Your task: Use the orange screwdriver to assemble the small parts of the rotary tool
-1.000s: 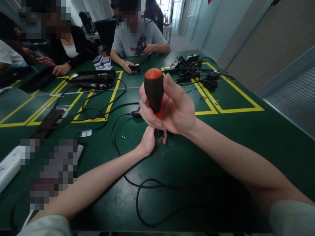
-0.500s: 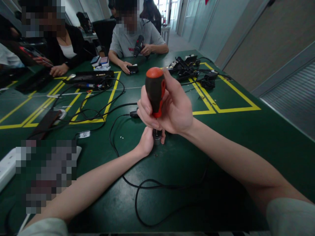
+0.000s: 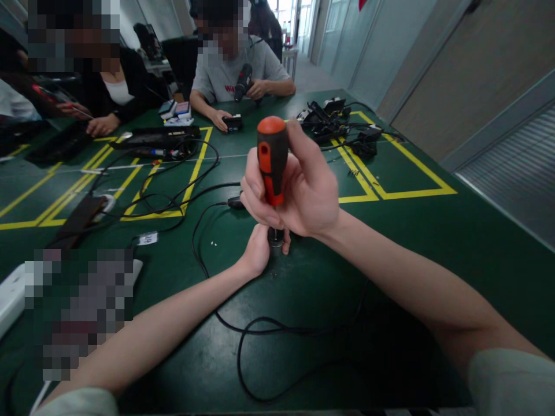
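My right hand (image 3: 301,193) is wrapped round the black and orange handle of a screwdriver (image 3: 271,156), which stands upright with its tip pointing down. Under the handle sits a small dark cylindrical part (image 3: 276,238) on the green table (image 3: 312,289). My left hand (image 3: 256,254) is closed on that part from the left and steadies it on the table. The screwdriver's shaft and tip are hidden behind my fingers.
A black cable (image 3: 260,329) loops across the table in front of my arms. More cables and a black adapter (image 3: 236,201) lie beyond my hands. Yellow tape lines (image 3: 381,193) mark boxes. Two people sit across the table, one holding a power driver (image 3: 241,82). Black devices (image 3: 333,118) lie far right.
The screwdriver handle has turned in my right hand, so more of its orange stripe faces me. My left hand has stayed on the small part.
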`<state>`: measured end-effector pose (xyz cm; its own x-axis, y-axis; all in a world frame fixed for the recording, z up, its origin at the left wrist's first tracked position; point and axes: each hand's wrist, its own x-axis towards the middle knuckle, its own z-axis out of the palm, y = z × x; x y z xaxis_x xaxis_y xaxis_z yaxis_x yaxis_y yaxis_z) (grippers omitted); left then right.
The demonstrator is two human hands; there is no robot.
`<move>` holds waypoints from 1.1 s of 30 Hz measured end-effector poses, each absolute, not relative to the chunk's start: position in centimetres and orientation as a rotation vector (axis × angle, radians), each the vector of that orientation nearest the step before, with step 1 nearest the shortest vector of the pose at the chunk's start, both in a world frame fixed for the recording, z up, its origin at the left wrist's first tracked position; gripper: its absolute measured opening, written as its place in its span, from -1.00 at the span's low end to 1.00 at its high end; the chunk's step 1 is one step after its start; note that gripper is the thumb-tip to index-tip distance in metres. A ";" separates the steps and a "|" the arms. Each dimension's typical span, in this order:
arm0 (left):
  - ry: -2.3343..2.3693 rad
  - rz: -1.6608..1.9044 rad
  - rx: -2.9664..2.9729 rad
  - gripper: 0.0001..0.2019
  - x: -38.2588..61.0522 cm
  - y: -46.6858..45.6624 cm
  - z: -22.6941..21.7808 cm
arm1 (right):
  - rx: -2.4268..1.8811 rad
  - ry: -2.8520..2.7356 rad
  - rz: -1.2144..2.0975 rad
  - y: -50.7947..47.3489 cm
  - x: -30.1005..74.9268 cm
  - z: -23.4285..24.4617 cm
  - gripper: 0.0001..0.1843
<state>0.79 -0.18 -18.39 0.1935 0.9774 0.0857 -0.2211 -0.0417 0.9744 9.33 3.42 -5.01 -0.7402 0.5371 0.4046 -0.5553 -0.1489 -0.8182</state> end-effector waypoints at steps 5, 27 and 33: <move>0.871 1.197 1.179 -0.49 0.8 -0.3 -18.1 | 0.024 -1.414 1.879 2.9 9.9 -4.7 -0.37; 0.910 1.188 1.168 -0.38 0.9 -0.4 -17.7 | 0.069 -1.307 1.770 2.6 9.4 -4.9 -0.25; 0.918 1.174 1.162 -0.36 1.0 -0.4 -17.6 | -0.058 -1.385 1.754 2.6 9.8 -5.0 -0.29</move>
